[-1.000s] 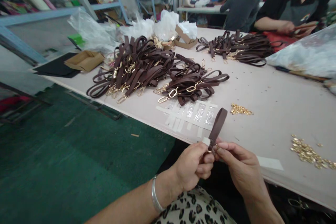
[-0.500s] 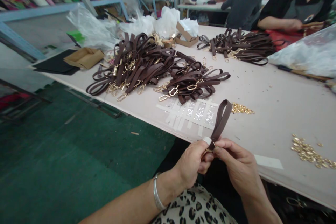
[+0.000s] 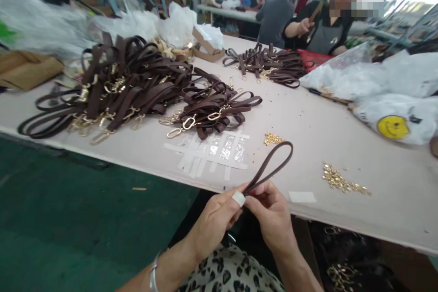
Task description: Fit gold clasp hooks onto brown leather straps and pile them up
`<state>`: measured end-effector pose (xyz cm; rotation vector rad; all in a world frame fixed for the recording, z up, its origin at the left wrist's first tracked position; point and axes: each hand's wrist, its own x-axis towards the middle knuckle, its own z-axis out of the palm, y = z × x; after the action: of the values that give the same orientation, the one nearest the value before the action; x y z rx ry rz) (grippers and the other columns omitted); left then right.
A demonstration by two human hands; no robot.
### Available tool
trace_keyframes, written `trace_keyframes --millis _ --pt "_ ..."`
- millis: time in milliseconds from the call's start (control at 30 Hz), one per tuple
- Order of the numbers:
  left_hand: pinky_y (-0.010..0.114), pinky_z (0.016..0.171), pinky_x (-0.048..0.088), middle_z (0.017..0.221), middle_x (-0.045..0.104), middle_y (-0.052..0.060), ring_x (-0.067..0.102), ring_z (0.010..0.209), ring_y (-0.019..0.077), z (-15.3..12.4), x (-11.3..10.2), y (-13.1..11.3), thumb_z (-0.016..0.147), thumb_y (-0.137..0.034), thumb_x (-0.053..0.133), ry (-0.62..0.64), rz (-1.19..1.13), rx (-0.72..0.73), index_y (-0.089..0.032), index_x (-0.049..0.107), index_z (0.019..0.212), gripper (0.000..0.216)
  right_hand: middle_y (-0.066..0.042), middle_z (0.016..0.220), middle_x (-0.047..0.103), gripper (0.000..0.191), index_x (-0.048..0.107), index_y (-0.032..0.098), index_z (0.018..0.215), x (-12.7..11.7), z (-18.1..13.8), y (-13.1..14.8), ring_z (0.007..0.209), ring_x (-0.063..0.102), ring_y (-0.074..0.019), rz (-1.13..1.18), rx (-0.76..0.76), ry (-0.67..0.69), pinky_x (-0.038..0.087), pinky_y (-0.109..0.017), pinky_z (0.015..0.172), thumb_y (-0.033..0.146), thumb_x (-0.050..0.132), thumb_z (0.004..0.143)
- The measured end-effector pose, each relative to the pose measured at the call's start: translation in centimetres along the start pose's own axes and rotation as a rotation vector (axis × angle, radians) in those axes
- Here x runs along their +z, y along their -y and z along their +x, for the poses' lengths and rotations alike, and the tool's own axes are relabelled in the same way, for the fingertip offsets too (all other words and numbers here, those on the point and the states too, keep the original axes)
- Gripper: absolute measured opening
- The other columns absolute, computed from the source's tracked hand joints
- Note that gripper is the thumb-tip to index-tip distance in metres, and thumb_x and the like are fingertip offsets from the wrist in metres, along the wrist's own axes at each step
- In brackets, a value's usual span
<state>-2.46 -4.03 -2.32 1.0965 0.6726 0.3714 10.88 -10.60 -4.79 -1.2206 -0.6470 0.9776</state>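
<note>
A dark brown leather wrist strap point(image 3: 273, 164) stands up as a loop between my hands, just over the table's front edge. My left hand point(image 3: 219, 212), with white tape round its thumb, pinches the strap's lower end. Close against it, the fingers of my right hand point(image 3: 270, 210) grip the same end from the other side. Both hands hide the strap's lower end and any metal on it. Beyond the hands lie a small pile of gold-coloured studs point(image 3: 273, 138) and, to the right, a pile of larger gold-coloured pieces point(image 3: 342, 179).
Heaps of brown straps with gold clasps point(image 3: 137, 86) cover the table's left side, with more straps point(image 3: 270, 64) farther back. Plastic bags point(image 3: 393, 77) stand on the right. Clear packets point(image 3: 226, 148) are taped near the front edge. A person point(image 3: 325, 27) sits across the table.
My view has swung to the right. The strap has turned, so its loop shows edge-on and open. Both hands still hold it. The person opposite has raised a hand holding a stick-like tool.
</note>
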Motion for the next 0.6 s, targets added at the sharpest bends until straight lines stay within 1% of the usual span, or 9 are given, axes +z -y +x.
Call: trace_keyframes --millis 67,133,200,267,333,400,433,500,600 --pt "0.022 0.048 0.019 0.065 0.037 -0.004 0.027 0.055 0.0085 0.4 0.4 0.5 0.097 -0.047 0.049 0.004 -0.056 0.013 -0.015 0.068 0.102 0.038 0.005 0.073 0.062 0.024 0.055 0.022 0.081 0.1 -0.1 0.3 0.065 0.058 -0.0096 -0.025 -0.008 0.001 0.049 -0.021 0.064 0.031 0.078 0.079" --pt "0.022 0.049 0.024 0.067 0.046 -0.002 0.033 0.054 0.0076 0.8 0.9 1.0 0.095 -0.044 0.053 -0.020 -0.137 0.029 -0.014 0.067 0.088 0.034 0.005 0.072 0.063 0.021 0.056 0.023 0.085 -0.5 0.0 0.7 0.063 0.059 -0.0103 -0.099 -0.004 0.041 0.050 -0.023 0.062 0.034 0.073 0.084" --pt "0.022 0.053 0.030 0.072 0.051 0.000 0.039 0.057 0.0080 1.1 1.3 1.2 0.093 -0.043 0.057 -0.068 -0.219 0.024 -0.014 0.068 0.087 0.032 0.003 0.076 0.066 0.019 0.058 0.023 0.092 -2.3 0.2 1.3 0.066 0.062 -0.0129 -0.267 -0.033 0.033 0.051 -0.026 0.064 0.038 0.069 0.086" --pt "0.022 0.056 0.033 0.075 0.053 0.001 0.041 0.061 0.0087 1.2 1.3 1.0 0.091 -0.043 0.060 -0.146 -0.277 0.010 -0.014 0.072 0.096 0.032 -0.001 0.085 0.070 0.023 0.061 0.023 0.099 -5.3 0.6 2.3 0.077 0.067 -0.0164 -0.532 -0.120 -0.086 0.053 -0.029 0.072 0.041 0.068 0.087" --pt "0.022 0.057 0.034 0.076 0.055 0.001 0.043 0.062 0.0091 1.2 1.1 0.7 0.088 -0.044 0.064 -0.218 -0.303 -0.005 -0.015 0.074 0.107 0.036 -0.004 0.091 0.073 0.029 0.064 0.023 0.104 -9.5 1.3 3.6 0.083 0.069 -0.0194 -0.815 -0.226 -0.267 0.054 -0.034 0.081 0.045 0.066 0.086" --pt "0.021 0.059 0.035 0.074 0.057 0.001 0.044 0.062 0.0087 1.3 0.7 0.4 0.083 -0.042 0.070 -0.234 -0.304 -0.025 -0.015 0.074 0.114 0.041 -0.007 0.093 0.075 0.034 0.065 0.022 0.105 -13.9 2.4 5.1 0.082 0.070 -0.0219 -1.053 -0.303 -0.437 0.054 -0.039 0.084 0.049 0.065 0.083" --pt "0.021 0.060 0.036 0.073 0.058 0.000 0.045 0.062 0.0085 1.3 0.5 0.3 0.081 -0.040 0.072 -0.231 -0.298 -0.037 -0.015 0.074 0.116 0.043 -0.007 0.095 0.075 0.035 0.065 0.022 0.105 -15.9 3.1 5.8 0.082 0.071 -0.0230 -1.162 -0.311 -0.498 0.054 -0.040 0.083 0.050 0.062 0.084" --pt "0.020 0.061 0.038 0.071 0.060 0.000 0.048 0.062 0.0081 1.6 0.4 0.2 0.076 -0.037 0.078 -0.229 -0.288 -0.060 -0.015 0.074 0.117 0.047 -0.009 0.097 0.076 0.036 0.065 0.021 0.108 -19.3 4.7 6.8 0.085 0.072 -0.0245 -1.358 -0.283 -0.532 0.054 -0.040 0.081 0.048 0.055 0.086" --pt "0.020 0.065 0.043 0.077 0.066 0.001 0.053 0.064 0.0079 1.9 0.7 0.1 0.069 -0.034 0.085 -0.229 -0.299 -0.102 -0.015 0.074 0.115 0.050 -0.008 0.098 0.076 0.035 0.063 0.020 0.114 -21.9 7.0 7.2 0.090 0.072 -0.0240 -1.521 -0.241 -0.454 0.054 -0.038 0.082 0.040 0.049 0.088"
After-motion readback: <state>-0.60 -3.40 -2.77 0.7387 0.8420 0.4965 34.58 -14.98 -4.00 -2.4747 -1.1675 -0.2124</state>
